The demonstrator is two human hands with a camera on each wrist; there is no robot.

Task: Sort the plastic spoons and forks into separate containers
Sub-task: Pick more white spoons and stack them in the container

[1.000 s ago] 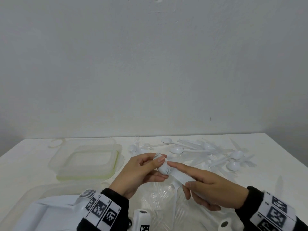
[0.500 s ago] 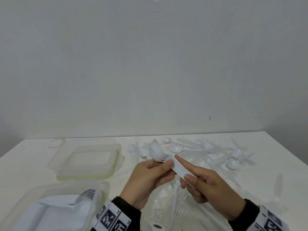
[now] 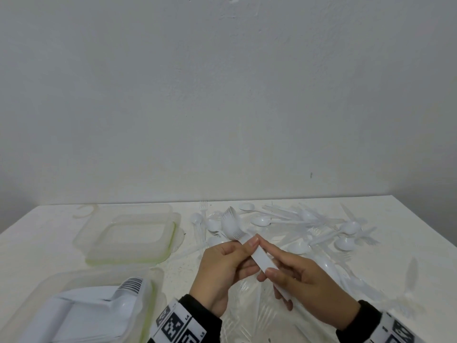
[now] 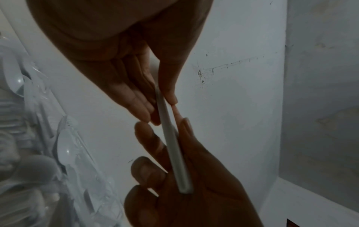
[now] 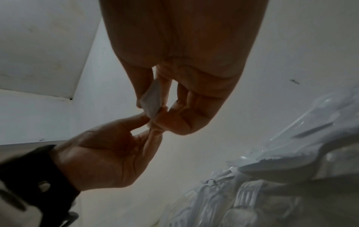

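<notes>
Got a nested stack of spoons pinched in both hands over the counter's near middle. Left hand grips by the bowls, right hand the handle end. Long axis runs far-left to near-right; spoon container sits left, nearer my left hand.

Plain grey wall, white table, dim light
</notes>
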